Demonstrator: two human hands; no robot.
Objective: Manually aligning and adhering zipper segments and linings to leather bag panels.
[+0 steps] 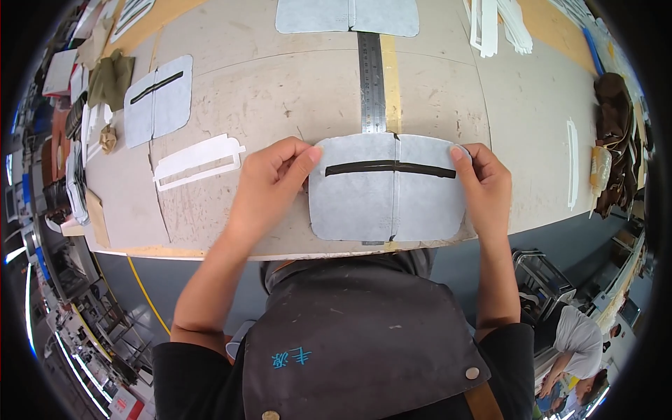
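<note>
Between my hands is a pale grey panel (357, 203) with rounded corners, a dark strip (427, 169) across its upper part and a seam down its middle. My left hand (280, 171) pinches its upper left corner between thumb and fingers. At the upper right corner, my right hand (484, 178) pinches it the same way. Under the panel runs a steel ruler (372, 84), fixed along the table beside a yellow tape strip (393, 84). The panel covers the ruler's near part.
On the worktable (280, 84) lie a similar panel (159, 105) at left, another panel (329, 15) at the far edge, a white slotted template (199, 164), and white strips (500, 24) at far right. Brown material (612, 140) is heaped at the right edge. A person (577, 343) is at lower right.
</note>
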